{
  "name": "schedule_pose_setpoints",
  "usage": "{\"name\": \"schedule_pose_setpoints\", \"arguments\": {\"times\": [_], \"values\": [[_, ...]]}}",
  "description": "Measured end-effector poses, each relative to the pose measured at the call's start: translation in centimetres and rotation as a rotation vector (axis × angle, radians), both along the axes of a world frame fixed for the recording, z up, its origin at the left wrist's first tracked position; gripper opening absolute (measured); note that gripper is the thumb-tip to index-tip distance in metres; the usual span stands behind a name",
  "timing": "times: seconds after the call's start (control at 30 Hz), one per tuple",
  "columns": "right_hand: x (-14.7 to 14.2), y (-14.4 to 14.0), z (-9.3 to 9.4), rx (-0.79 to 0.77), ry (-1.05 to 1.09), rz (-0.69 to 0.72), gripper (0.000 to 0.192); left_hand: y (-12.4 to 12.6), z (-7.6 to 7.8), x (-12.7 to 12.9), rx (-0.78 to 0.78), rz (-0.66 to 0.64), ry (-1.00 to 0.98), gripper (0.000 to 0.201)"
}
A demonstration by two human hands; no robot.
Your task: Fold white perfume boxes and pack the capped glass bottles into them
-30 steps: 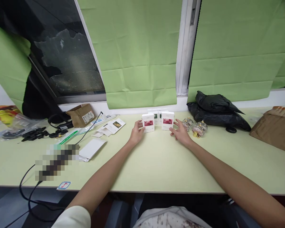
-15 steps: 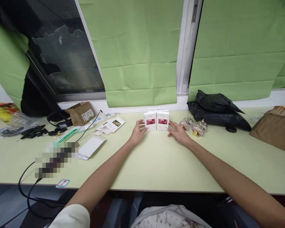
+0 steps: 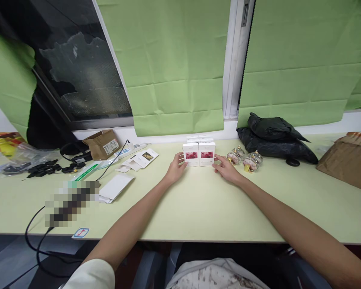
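Two small white boxes with pink-red flower pictures, a left box (image 3: 191, 155) and a right box (image 3: 207, 155), stand upright side by side on the table. My left hand (image 3: 176, 167) grips the left box's outer side, its thumb at the front lower corner. Against the right box's outer side, my right hand (image 3: 226, 168) curls its fingers, thumb near the front edge. Between both hands the boxes are pressed together. More white boxes (image 3: 206, 139) show just behind them, mostly hidden. Near my right hand are two ornate glass ornaments with gold parts (image 3: 236, 155).
Black plastic bags (image 3: 273, 138) and a brown carton (image 3: 349, 160) lie to the right. Leftward are flattened white cartons (image 3: 117, 186), a small open cardboard box (image 3: 102, 144), cables and a blurred-out dark object (image 3: 72, 204). A window and green curtains (image 3: 177, 68) stand behind the table (image 3: 198, 208).
The two front boxes have come slightly nearer to me, away from those behind, and the gap between them has narrowed. My right hand has closed in on the right box's side.
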State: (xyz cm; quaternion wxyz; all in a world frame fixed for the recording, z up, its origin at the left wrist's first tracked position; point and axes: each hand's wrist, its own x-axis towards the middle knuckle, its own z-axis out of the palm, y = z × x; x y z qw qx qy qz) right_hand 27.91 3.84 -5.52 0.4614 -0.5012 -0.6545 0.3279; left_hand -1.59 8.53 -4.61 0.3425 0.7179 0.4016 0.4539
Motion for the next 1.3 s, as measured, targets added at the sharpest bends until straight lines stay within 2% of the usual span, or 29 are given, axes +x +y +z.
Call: {"name": "schedule_pose_setpoints", "arguments": {"times": [0.13,0.23,0.33,0.43,0.73,0.93,1.13,1.3], "values": [[-0.1,-0.3,0.1,-0.001,0.071,0.008,0.06,-0.1,0.1,-0.1,0.008,0.017,0.005,0.054],[-0.2,-0.5,0.3,-0.014,0.118,-0.002,0.044,-0.2,0.3,0.0,0.015,0.036,0.027,0.052],[-0.2,-0.6,0.4,-0.001,0.064,-0.001,0.032,-0.4,0.5,0.1,0.015,0.053,0.04,0.05],[-0.2,-0.7,0.5,0.046,0.012,0.02,0.03,-0.4,0.6,0.1,0.022,0.047,0.038,0.046],[-0.4,-1.1,0.8,0.057,-0.02,0.017,0.029,-0.8,1.0,0.3,-0.004,0.05,0.037,0.049],[-0.2,-0.9,0.7,0.027,-0.051,0.027,0.031,-0.3,0.5,0.0,-0.004,0.041,0.016,0.055],[0.1,-0.9,0.8,0.003,-0.081,0.039,0.041,0.1,0.2,-0.2,-0.026,-0.023,-0.03,0.072],[-0.1,-1.6,1.5,0.005,-0.107,0.015,0.056,-0.1,0.3,-0.2,-0.028,-0.086,-0.03,0.072]]}}
